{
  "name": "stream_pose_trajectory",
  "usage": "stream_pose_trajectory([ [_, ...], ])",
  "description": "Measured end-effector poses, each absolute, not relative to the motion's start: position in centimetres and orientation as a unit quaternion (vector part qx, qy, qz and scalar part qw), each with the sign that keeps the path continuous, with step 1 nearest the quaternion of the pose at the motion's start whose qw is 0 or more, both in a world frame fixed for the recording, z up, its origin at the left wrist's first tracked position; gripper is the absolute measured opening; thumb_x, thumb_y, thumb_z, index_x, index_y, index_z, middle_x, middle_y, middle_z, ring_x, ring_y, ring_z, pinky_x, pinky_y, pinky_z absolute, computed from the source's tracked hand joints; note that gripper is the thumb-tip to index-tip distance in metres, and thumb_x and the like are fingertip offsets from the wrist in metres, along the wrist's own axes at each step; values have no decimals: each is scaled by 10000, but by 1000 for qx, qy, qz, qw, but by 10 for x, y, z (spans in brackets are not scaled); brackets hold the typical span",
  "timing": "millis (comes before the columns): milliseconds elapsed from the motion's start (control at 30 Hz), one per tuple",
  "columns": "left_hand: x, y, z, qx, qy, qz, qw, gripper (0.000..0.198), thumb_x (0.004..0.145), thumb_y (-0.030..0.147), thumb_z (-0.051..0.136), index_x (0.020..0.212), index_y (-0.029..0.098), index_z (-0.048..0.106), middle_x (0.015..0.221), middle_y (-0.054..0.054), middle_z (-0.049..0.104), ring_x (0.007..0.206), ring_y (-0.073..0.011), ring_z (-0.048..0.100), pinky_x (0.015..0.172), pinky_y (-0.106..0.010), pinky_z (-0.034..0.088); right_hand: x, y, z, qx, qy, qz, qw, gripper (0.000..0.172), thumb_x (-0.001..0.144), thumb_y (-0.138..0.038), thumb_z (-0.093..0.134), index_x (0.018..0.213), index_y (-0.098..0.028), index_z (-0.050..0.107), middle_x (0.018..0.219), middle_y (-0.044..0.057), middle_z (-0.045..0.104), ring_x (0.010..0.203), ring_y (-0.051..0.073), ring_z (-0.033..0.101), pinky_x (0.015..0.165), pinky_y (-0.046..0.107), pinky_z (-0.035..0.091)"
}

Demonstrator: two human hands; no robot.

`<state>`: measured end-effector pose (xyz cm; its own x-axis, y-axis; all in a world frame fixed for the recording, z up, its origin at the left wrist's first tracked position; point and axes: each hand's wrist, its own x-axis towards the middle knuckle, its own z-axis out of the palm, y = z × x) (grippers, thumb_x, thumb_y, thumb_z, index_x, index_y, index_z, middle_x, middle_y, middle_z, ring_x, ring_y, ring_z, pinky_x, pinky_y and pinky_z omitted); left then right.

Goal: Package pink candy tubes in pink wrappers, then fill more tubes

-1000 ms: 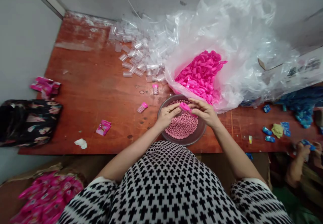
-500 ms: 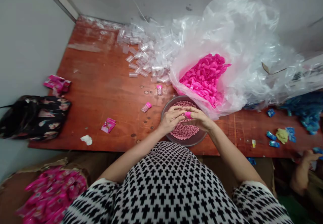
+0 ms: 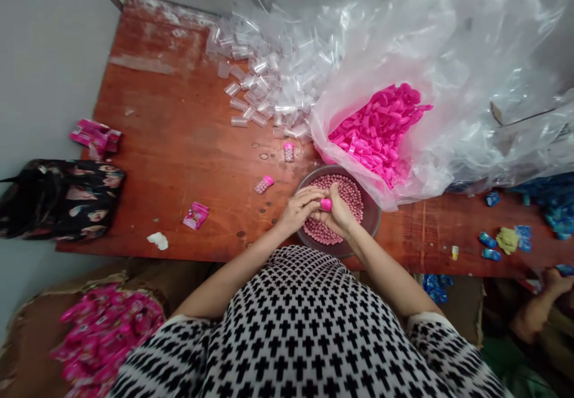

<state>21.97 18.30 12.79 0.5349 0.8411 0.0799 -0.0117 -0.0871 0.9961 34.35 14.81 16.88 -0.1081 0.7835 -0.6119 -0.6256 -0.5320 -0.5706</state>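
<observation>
Over a dark round bowl [image 3: 375,222] of pink beads [image 3: 347,190], my two hands meet around a small container with a bright pink cap [image 3: 326,205]. My left hand [image 3: 296,211] is closed around its body, which the fingers hide. The fingers of my right hand [image 3: 339,216] close on the cap, the thumb up beside it. Left of the bowl, one finished-looking bead-filled bottle [image 3: 288,154] with a pink cap stands upright. Another capped bead bottle [image 3: 263,184] lies on its side.
Clear empty tubes [image 3: 258,87] are heaped at the back. A plastic bag [image 3: 323,123] of pink caps [image 3: 381,135] lies open beside the bowl. Pink packets [image 3: 196,215] and a floral bag [image 3: 96,198] lie left; a box of pink packets [image 3: 112,332] is below. Another person's arm [image 3: 538,308] shows right.
My right hand has turned, its thumb now upright beside the pink cap. The cap sits farther left, between both hands. The whole view has shifted slightly.
</observation>
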Motion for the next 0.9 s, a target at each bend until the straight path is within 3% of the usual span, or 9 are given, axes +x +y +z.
stream_pose_trajectory([
  [67,215,191,120,610,345,353,620,257,823,388,584,951,200,704,1088,-91,681,1114,-222,569,1028,-439,387,353,156,169,-461,-87,761,449,672,778,-780,280,914,-194,578,829,67,680,809,182,643,698,345,551],
  [167,200,209,103,554,404,367,629,273,789,414,621,945,206,705,1064,-75,688,1088,-215,584,1029,-408,392,379,157,157,-502,-101,732,449,709,762,-807,219,942,-206,549,881,76,676,825,190,653,692,367,557],
  [300,176,235,70,476,471,372,643,306,718,453,677,913,218,704,924,-41,712,878,-182,640,895,-357,493,418,140,123,-635,-150,597,467,543,767,-710,455,920,-197,549,916,66,667,788,155,646,682,317,553],
  [433,168,246,50,429,503,370,652,354,651,464,722,877,193,704,869,-32,712,809,-155,639,866,-331,500,426,127,103,-699,-184,537,434,416,644,-531,709,835,-178,601,813,8,654,691,104,604,652,256,535],
  [533,178,236,57,422,491,368,668,367,667,454,713,910,179,696,915,-52,714,844,-160,642,878,-342,493,406,129,109,-666,-218,575,422,361,634,-464,737,837,-182,642,786,-6,657,678,101,601,670,260,534],
  [733,208,198,98,462,429,370,682,327,761,431,645,975,187,690,1020,-70,699,971,-189,629,941,-357,454,363,145,141,-487,-134,713,486,416,693,-464,705,1034,-239,630,1046,31,667,933,161,624,766,332,555],
  [900,218,187,118,552,404,364,633,330,777,458,620,946,189,710,1074,-83,674,1070,-207,581,1008,-375,399,367,142,156,-432,-80,769,464,375,678,-466,718,917,-188,638,894,54,695,922,204,638,791,399,565],
])
